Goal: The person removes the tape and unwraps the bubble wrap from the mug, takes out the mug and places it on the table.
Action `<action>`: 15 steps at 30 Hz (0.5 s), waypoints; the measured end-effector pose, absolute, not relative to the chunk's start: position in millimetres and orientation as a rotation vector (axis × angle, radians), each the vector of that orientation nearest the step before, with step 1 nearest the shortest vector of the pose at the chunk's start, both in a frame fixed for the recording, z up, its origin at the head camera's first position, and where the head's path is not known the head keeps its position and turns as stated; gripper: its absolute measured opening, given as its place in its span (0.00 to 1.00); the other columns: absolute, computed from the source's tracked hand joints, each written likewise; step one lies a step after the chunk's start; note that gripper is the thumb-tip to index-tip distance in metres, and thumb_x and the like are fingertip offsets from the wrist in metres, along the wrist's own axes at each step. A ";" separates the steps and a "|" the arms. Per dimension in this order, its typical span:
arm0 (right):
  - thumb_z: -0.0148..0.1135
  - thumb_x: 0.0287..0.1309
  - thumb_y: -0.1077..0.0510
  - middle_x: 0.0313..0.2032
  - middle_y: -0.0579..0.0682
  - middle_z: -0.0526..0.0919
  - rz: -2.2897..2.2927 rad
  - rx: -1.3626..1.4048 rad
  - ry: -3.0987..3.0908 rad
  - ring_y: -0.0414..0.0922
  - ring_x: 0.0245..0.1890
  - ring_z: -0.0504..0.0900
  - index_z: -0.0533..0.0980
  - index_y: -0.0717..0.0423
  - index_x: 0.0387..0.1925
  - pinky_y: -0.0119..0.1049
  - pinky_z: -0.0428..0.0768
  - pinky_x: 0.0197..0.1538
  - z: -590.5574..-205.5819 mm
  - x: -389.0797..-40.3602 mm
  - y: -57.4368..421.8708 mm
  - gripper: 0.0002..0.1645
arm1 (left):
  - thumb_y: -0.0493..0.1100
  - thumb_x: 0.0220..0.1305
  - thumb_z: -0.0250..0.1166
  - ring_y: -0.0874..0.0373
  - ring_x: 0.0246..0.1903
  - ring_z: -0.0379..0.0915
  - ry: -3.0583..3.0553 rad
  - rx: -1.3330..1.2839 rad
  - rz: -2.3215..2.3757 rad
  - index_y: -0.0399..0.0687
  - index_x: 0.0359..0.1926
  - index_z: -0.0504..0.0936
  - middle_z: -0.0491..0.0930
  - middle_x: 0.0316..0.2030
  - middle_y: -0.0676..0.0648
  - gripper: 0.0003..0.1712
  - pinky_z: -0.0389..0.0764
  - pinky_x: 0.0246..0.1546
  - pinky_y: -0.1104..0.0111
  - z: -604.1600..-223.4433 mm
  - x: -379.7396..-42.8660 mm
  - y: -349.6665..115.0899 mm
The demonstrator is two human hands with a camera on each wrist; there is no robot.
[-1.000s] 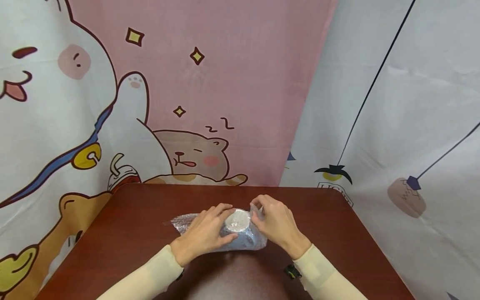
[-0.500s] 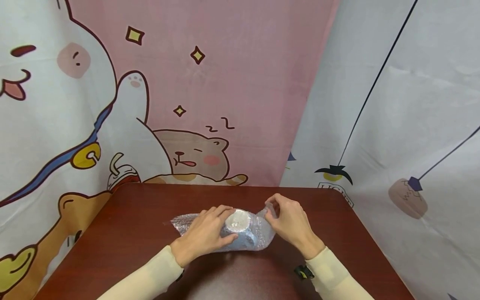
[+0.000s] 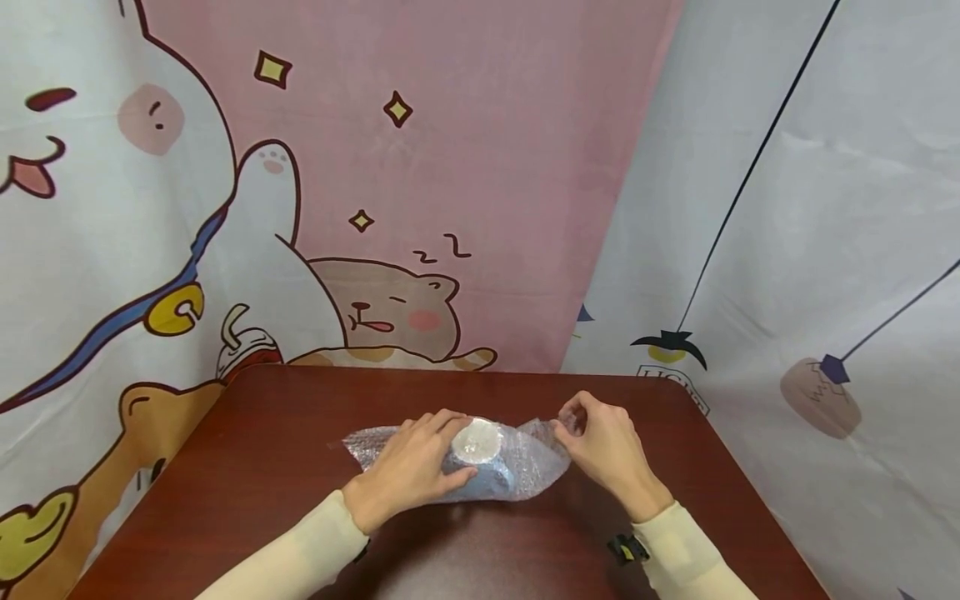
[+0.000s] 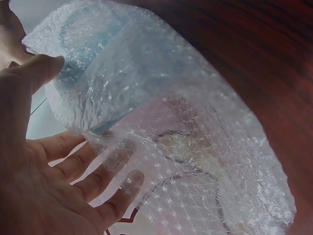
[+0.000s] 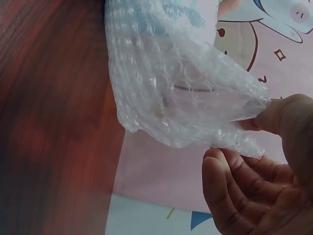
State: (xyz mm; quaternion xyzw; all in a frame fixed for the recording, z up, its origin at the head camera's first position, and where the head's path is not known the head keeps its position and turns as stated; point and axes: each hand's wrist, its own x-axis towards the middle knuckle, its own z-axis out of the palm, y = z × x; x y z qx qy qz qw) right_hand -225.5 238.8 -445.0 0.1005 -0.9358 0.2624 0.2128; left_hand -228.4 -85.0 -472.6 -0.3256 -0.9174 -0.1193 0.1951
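Note:
On the table lies a light-blue object point(image 3: 489, 477) with a round whitish end facing up, covered in clear bubble wrap point(image 3: 534, 463). What kind of thing is inside, I cannot tell. My left hand point(image 3: 415, 460) holds it from the left, thumb at the near side and fingers at the far side. Loose wrap point(image 4: 210, 147) spreads past those fingers in the left wrist view. To the right, my right hand point(image 3: 609, 443) pinches the wrap's free edge between thumb and fingers. The right wrist view has the wrap's mouth point(image 5: 239, 132) parted into two layers at the fingertips.
A dark red-brown wooden table point(image 3: 300, 533) lies under the work. Behind it hangs a cloth backdrop point(image 3: 495, 167) with cartoon animals, stars and lamps. Dark bands sit at both wrists, the right one point(image 3: 628, 548) by the sleeve cuff.
My right hand has moved to the right, drawing the bubble wrap's edge out from the blue object. The left hand has stayed in place on the object.

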 end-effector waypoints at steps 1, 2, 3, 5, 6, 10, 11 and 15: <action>0.87 0.62 0.58 0.29 0.45 0.87 0.733 0.278 -2.598 0.38 0.27 0.77 0.87 0.51 0.40 0.31 0.77 0.31 -445.4 -225.7 240.4 0.12 | 0.65 0.67 0.84 0.50 0.60 0.90 -2.571 -0.912 -0.333 0.47 0.75 0.86 0.89 0.67 0.48 0.44 0.90 0.52 0.52 -472.4 -228.5 -85.1; 0.87 0.62 0.59 0.29 0.45 0.88 0.735 0.283 -2.598 0.38 0.27 0.78 0.87 0.52 0.40 0.30 0.77 0.31 -445.6 -225.7 242.0 0.12 | 0.65 0.67 0.84 0.50 0.60 0.90 -2.570 -0.911 -0.332 0.47 0.74 0.86 0.89 0.66 0.48 0.44 0.90 0.52 0.53 -472.3 -228.6 -85.2; 0.86 0.62 0.60 0.29 0.45 0.88 0.736 0.283 -2.603 0.37 0.27 0.78 0.87 0.52 0.40 0.31 0.77 0.32 -445.6 -225.8 243.7 0.11 | 0.65 0.67 0.84 0.49 0.60 0.90 -2.571 -0.910 -0.333 0.47 0.74 0.86 0.89 0.66 0.48 0.44 0.90 0.52 0.53 -472.3 -228.6 -85.2; 0.85 0.63 0.61 0.29 0.46 0.89 0.743 0.280 -2.615 0.38 0.28 0.78 0.88 0.53 0.40 0.31 0.78 0.33 -445.4 -225.9 247.1 0.10 | 0.65 0.67 0.85 0.49 0.60 0.90 -2.575 -0.908 -0.340 0.47 0.75 0.86 0.89 0.66 0.48 0.44 0.90 0.52 0.52 -472.4 -228.5 -85.3; 0.85 0.63 0.62 0.30 0.46 0.89 0.747 0.278 -2.625 0.38 0.28 0.79 0.88 0.54 0.40 0.31 0.78 0.33 -444.9 -225.9 248.6 0.10 | 0.65 0.67 0.85 0.49 0.60 0.90 -2.577 -0.908 -0.344 0.47 0.75 0.86 0.89 0.66 0.48 0.44 0.90 0.52 0.52 -472.3 -228.4 -85.2; 0.84 0.62 0.63 0.32 0.48 0.91 0.757 0.252 -2.680 0.39 0.29 0.81 0.89 0.55 0.41 0.32 0.79 0.33 -443.2 -225.8 255.8 0.09 | 0.65 0.68 0.84 0.48 0.60 0.91 -2.584 -0.907 -0.353 0.47 0.76 0.85 0.89 0.67 0.48 0.45 0.90 0.52 0.52 -472.3 -227.9 -84.9; 0.83 0.62 0.64 0.32 0.48 0.91 0.760 0.245 -2.694 0.40 0.30 0.81 0.89 0.55 0.42 0.32 0.79 0.33 -442.8 -225.6 257.7 0.09 | 0.65 0.68 0.84 0.48 0.60 0.91 -2.585 -0.908 -0.352 0.46 0.76 0.85 0.89 0.67 0.47 0.45 0.90 0.52 0.52 -472.3 -227.9 -84.9; 0.80 0.60 0.65 0.34 0.48 0.92 0.759 0.230 -2.746 0.40 0.31 0.82 0.90 0.56 0.43 0.33 0.80 0.35 -442.0 -224.3 265.5 0.10 | 0.65 0.68 0.84 0.50 0.60 0.90 -2.584 -0.910 -0.336 0.46 0.77 0.85 0.89 0.67 0.48 0.45 0.90 0.52 0.53 -472.6 -228.4 -85.1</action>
